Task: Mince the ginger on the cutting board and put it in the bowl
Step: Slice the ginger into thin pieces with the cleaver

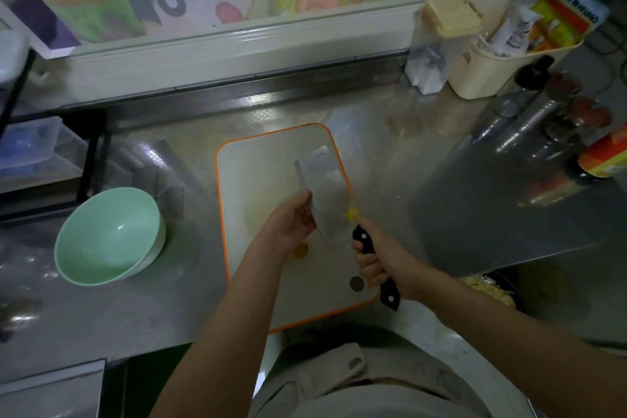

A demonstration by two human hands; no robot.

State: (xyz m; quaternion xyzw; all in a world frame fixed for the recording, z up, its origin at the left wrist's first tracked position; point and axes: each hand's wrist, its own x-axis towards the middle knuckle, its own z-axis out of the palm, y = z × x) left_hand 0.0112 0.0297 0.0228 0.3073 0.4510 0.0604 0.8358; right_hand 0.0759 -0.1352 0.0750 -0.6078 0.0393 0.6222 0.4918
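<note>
Now the right hand (380, 261) clamps round the black handle of the cleaver (325, 193), blade tilted over the cutting board (271, 159). Left hand (291, 220) lies against the blade's flat; pinching or just touching, I cannot tell. Pale minced ginger (252, 219) sits on the board beside it, and the green bowl (112, 234) stands apart on the left.

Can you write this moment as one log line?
right hand: grips cleaver by handle | left hand: touches cleaver blade | ginger: minced pile on cutting board | bowl: looks empty, left of board
</note>
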